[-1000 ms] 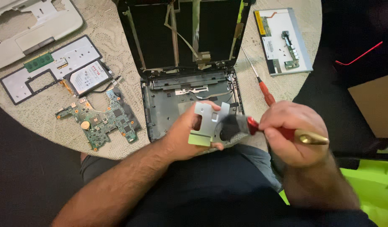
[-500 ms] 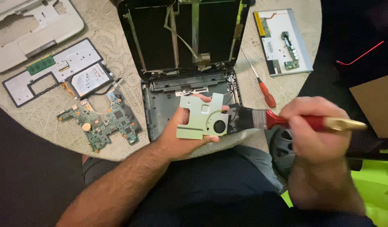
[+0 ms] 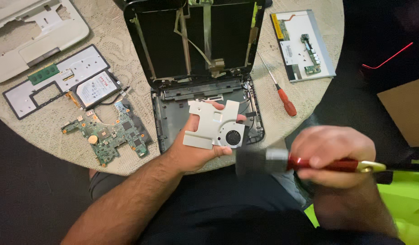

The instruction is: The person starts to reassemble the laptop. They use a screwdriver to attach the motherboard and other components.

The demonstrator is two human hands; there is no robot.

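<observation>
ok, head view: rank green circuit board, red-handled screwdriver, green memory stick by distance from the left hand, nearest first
Measured from the left hand, which holds the grey fan plate:
1. Green circuit board: on the table to the hand's left, nearest.
2. Red-handled screwdriver: up and to the right, beside the open laptop base.
3. Green memory stick: far upper left, on the flat grey cover panel.

- Your left hand [image 3: 198,147] is bare; no glove, no ring or watch shows on it; the forearm behind it is bare and hairy, with no sleeve in view
- Your right hand [image 3: 332,156] is bare too, blurred; its wrist carries no band
- You wear dark clothing over lap and torso
</observation>
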